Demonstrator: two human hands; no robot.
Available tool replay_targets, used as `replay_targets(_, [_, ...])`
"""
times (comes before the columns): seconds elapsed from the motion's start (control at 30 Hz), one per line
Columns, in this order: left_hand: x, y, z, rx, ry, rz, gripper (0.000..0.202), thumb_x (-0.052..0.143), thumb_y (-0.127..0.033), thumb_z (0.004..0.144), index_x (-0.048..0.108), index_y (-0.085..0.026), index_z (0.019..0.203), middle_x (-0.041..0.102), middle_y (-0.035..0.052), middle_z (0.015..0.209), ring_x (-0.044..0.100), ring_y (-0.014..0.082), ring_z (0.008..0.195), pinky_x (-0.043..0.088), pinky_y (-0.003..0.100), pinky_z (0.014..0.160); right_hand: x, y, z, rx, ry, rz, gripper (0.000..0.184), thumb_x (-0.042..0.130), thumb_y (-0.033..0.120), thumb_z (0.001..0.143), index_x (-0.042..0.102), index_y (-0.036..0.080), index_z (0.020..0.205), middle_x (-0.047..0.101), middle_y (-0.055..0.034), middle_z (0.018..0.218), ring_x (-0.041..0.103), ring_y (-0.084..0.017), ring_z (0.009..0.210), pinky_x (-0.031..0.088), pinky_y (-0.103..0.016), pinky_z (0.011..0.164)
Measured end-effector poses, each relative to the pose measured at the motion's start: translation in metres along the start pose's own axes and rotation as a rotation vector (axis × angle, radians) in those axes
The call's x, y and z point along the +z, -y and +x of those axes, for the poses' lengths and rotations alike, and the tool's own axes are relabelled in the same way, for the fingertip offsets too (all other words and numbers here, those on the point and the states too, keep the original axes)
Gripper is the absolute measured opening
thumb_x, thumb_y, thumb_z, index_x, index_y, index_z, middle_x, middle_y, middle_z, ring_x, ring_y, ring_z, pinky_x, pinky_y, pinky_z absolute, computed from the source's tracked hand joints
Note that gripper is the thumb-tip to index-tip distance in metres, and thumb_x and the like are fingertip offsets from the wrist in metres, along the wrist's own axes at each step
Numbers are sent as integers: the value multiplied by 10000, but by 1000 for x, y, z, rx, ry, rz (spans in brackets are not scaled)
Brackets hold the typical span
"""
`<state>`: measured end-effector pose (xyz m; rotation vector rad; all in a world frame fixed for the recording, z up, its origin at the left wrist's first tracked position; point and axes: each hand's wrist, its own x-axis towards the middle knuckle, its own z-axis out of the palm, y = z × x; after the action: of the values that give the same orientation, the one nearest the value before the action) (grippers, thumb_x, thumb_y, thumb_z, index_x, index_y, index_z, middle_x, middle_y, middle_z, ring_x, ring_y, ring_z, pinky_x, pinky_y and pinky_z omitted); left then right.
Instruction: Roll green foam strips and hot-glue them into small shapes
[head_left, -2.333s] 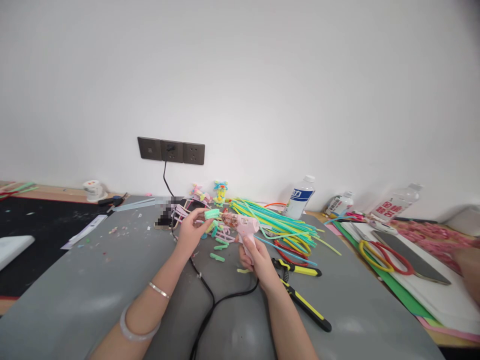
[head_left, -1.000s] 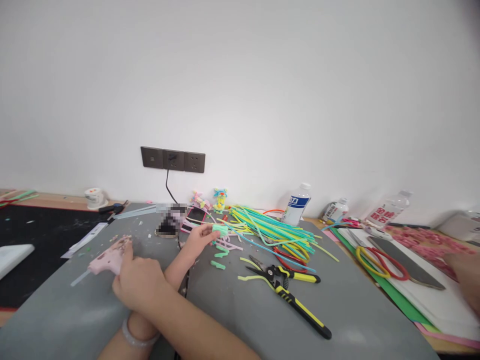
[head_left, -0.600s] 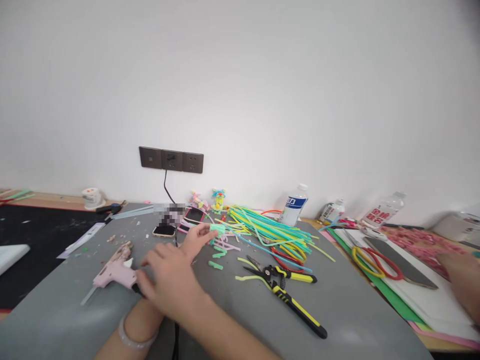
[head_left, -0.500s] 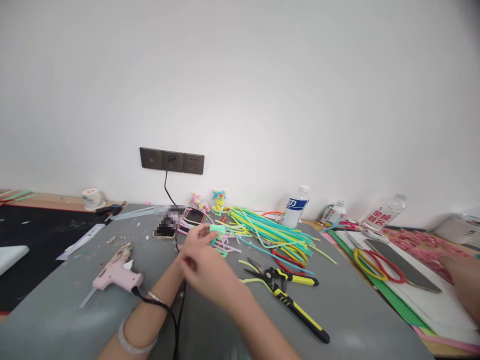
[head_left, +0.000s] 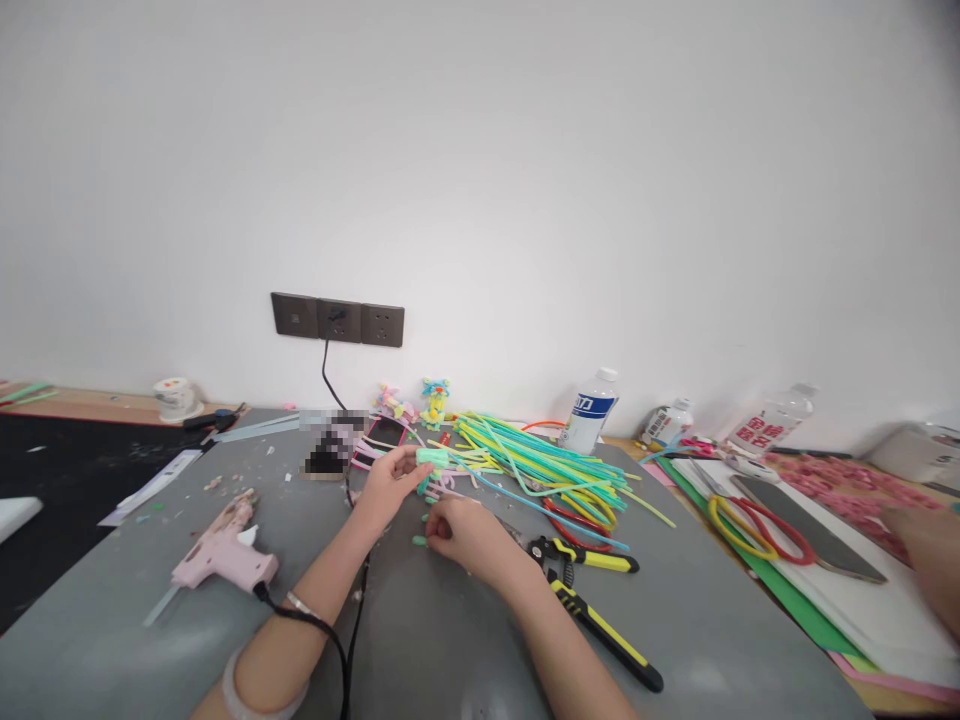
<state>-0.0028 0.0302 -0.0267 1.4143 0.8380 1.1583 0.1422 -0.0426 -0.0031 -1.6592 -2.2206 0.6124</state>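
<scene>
A mint-green bundle (head_left: 431, 458), apparently rolled from pipe cleaner, is pinched between the thumb and fingers of my left hand (head_left: 390, 485), held up over the mat. My right hand (head_left: 469, 535) is low beside it, its fingers curled together at a small green piece (head_left: 419, 541) on the mat; part of that piece is hidden by the fingertips. More short green and pink pieces lie between the two hands. To the right are yellow-and-black cutting pliers (head_left: 551, 560), their blades partly covered by my right hand. Behind them spreads a pile of green, yellow and blue pipe cleaners (head_left: 540, 460).
A pink glue gun (head_left: 229, 560) lies at left, its black cable passing under my left arm. Two small figures (head_left: 435, 402) and a bottle (head_left: 591, 412) stand by the wall. Scissors (head_left: 750, 530) and a phone (head_left: 814, 530) lie on paper at right, near another person's hand (head_left: 926, 550).
My right hand has moved from close to my left hand down and right, to the small green pieces on the mat. My left hand still holds the mint-green bundle.
</scene>
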Motion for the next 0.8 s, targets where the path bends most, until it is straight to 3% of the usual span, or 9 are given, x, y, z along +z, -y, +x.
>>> replay_targets(0.17, [1,-1,0,-6,-6,-7,389,757,-426,674,653,-133,909,678,30,749,601,141,663,445,224,566,2,-6,-1,-28,-24,22,111,626,78,702,683,174,702,665,-35,751,568,-158,670,345,-239,594])
replay_targets(0.33, [0,-5,-2,-12,-28,12,391,760,-434,660,653,-131,883,660,20,709,580,134,637,442,227,573,-15,-38,1,-121,-34,434,65,636,199,764,669,172,715,603,7,656,509,-126,586,370,-226,565])
replay_targets(0.47, [0,-7,-3,-21,3,51,383,735,-431,692,659,-129,915,698,54,799,619,156,698,466,240,606,-30,-68,2,-50,-322,652,220,640,381,798,636,170,739,592,-5,682,480,-135,602,367,-247,575])
replay_targets(0.57, [2,-7,-4,3,46,111,374,723,-419,708,669,-131,941,716,71,849,647,181,754,499,266,662,-31,-74,5,-8,-491,709,291,651,457,784,619,171,742,550,2,641,430,-132,568,326,-253,541])
replay_targets(0.8, [5,-4,-8,28,137,265,299,684,-422,755,659,-145,866,660,26,743,608,163,676,463,248,607,-19,-55,7,-86,-591,586,284,628,448,807,627,176,728,531,-2,665,380,-124,551,333,-259,535])
